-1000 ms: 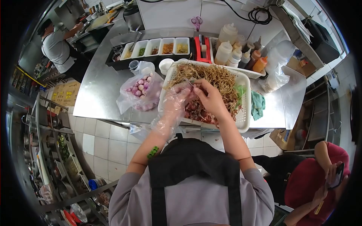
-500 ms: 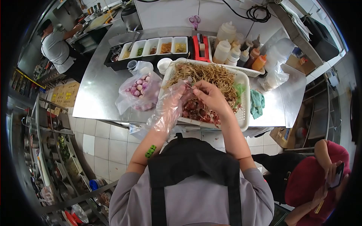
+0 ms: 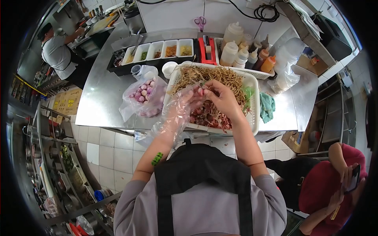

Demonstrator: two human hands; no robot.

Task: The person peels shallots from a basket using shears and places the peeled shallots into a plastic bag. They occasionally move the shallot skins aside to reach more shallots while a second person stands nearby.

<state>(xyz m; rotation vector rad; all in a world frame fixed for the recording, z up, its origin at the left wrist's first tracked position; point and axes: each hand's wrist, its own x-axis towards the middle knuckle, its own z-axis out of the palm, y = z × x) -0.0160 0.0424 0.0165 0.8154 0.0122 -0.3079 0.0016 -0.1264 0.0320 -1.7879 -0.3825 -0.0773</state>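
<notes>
Over a white basket (image 3: 255,114) my two hands meet. My left hand (image 3: 188,96), in a clear plastic glove, has its fingers closed on a small pink-red shallot (image 3: 201,91). My right hand (image 3: 219,96) is bare, its thumb and fingers pinched at the shallot's top end; what lies between them is too small to make out. Dry brown roots or stalks (image 3: 212,74) fill the back of the basket, and reddish skins and bulbs (image 3: 210,117) lie at its front. Left of the basket, a plastic bag (image 3: 128,103) holds peeled purple-white shallots (image 3: 144,92).
Behind the basket stand a tray of condiment tubs (image 3: 157,50), a red holder (image 3: 207,51) and sauce bottles (image 3: 236,51). A green cloth (image 3: 267,107) lies right. One person (image 3: 57,51) stands far left; another (image 3: 327,185), at lower right, holds a phone.
The pink-red shallot between my hands now shows more clearly. My right hand's fingers have shifted slightly around its top. The view has moved a little.
</notes>
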